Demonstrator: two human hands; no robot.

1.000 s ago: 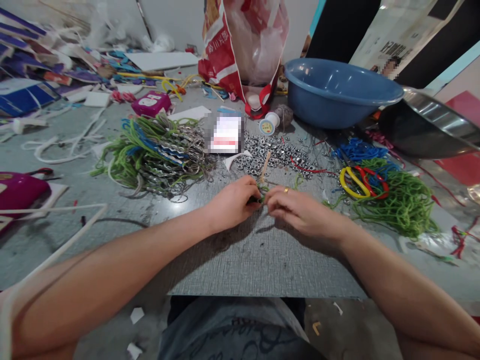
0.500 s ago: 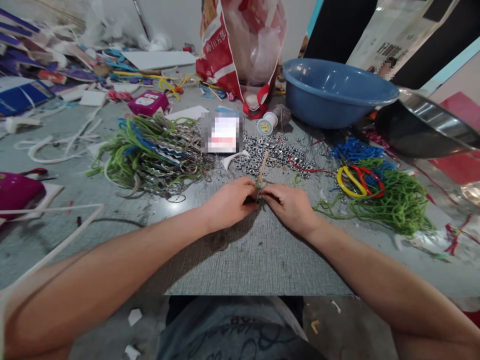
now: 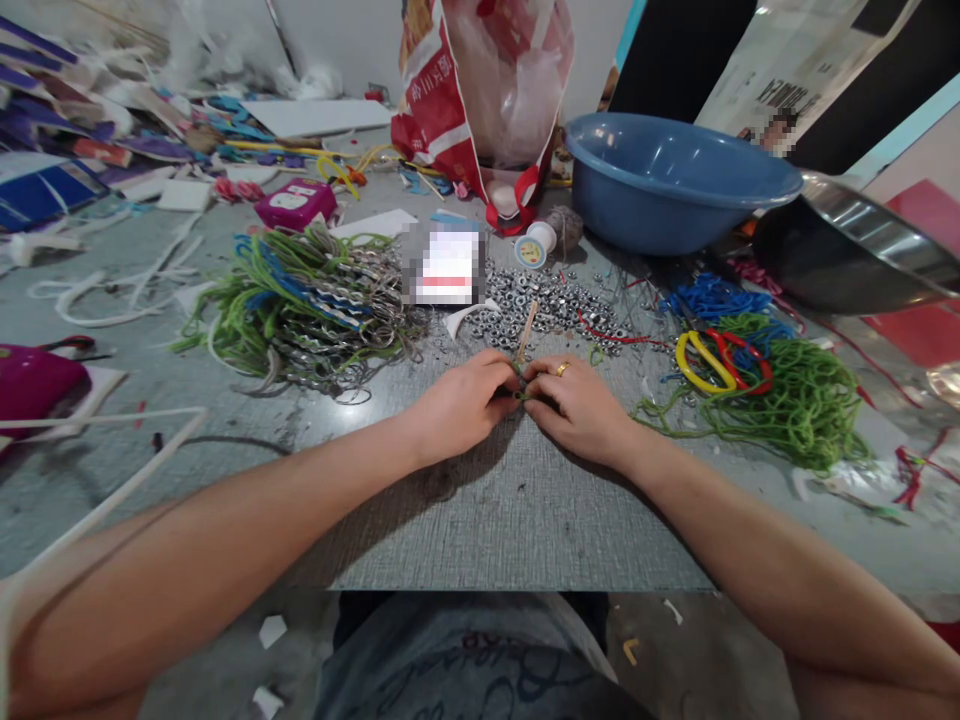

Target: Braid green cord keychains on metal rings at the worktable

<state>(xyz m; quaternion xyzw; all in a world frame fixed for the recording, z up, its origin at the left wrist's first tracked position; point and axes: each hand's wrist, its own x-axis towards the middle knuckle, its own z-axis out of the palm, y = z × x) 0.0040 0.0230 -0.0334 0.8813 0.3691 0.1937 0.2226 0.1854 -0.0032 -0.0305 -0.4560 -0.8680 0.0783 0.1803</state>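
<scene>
Two bare hands meet over a grey, textured tabletop (image 3: 495, 520). Compared with one second earlier, the right hand (image 3: 581, 405) has closed the small gap to the left hand (image 3: 469, 405), so that the fingertips of both now come together at a short piece of thin green cord (image 3: 523, 395). The cord lies between the two sets of fingertips, which appear pinched on it; the work is thus steadied from both sides. Its finer details are too small to tell. The surrounding materials keep their places: loose, small silvery metal nuts or beads (image 3: 517, 300) just beyond the fingers, a tied-looking bundle of green, blue and grey strands (image 3: 315, 300) to their left, and a loose heap of green cord (image 3: 806, 405) to their right.

Containers stand farther beyond the fingers. A tall red-and-white printed bag (image 3: 431, 115), straight ahead, holds crumpled translucent plastic (image 3: 517, 100). A round blue plastic basin (image 3: 637, 205), ahead and to the right, shows its glossy inner wall, its floor being hidden. Farther right, a shiny steel bowl (image 3: 847, 255) stands tilted; its contents cannot be told.
</scene>
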